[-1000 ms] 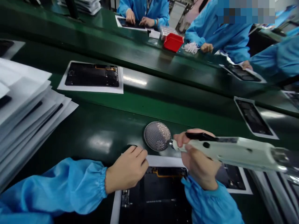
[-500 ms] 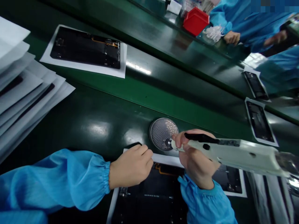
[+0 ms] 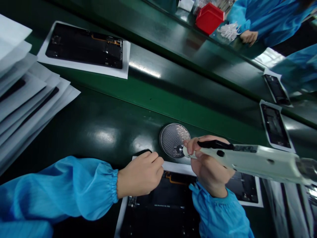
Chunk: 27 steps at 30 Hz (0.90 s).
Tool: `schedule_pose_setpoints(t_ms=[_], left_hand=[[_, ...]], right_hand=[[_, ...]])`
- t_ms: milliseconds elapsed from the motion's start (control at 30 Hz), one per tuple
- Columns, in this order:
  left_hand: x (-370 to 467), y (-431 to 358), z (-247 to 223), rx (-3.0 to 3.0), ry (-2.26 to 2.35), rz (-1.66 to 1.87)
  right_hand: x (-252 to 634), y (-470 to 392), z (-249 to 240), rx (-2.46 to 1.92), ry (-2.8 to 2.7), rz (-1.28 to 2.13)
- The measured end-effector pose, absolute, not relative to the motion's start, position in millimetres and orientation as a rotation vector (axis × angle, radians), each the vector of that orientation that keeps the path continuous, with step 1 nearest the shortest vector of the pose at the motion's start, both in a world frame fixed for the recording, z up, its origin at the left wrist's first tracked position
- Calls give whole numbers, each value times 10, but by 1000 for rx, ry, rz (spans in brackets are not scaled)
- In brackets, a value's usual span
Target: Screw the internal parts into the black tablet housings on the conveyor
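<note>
My right hand [image 3: 210, 165] is wrapped round a pale electric screwdriver [image 3: 267, 162] with a black lever on its side. The driver's metal tip end is over a round, dimpled metal screw tray [image 3: 170, 140]; whether it touches a screw cannot be made out. My left hand [image 3: 142, 175] is closed, its fingers curled under at the upper left of an opened black tablet [image 3: 160, 218] with an orange flex cable. What those fingers hold, if anything, is hidden. Beneath this tablet lies a white sheet [image 3: 178, 167]. A small dark object [image 3: 143, 152] shows partly behind my left hand.
Another opened tablet [image 3: 84, 46] lies on white paper at the upper left, above stacked white sheets [image 3: 32, 96]. More tablets [image 3: 276, 125] lie at the right. Across the bench are a red bin [image 3: 210, 18] and a co-worker's hand [image 3: 249, 37].
The upper-left tablet has shifted a little left and up in view. Both my hands and the screwdriver keep nearly the same pose over the tray. One co-worker's hand is no longer visible.
</note>
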<state>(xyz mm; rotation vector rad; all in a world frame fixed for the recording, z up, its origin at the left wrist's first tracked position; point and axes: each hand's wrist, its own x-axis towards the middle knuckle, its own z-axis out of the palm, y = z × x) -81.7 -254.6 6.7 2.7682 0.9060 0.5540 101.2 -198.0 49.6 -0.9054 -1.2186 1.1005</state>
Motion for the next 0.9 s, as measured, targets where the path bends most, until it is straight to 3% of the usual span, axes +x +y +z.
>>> schedule_pose_setpoints(t_ms=[433, 900], left_hand=[[-796, -2478, 42, 2649, 822, 455], [-654, -2495, -83, 2827, 831, 562]], right_hand=[[1207, -2389, 943, -912, -1231, 1047], [1165, -2632, 696, -947, -1266, 1170]])
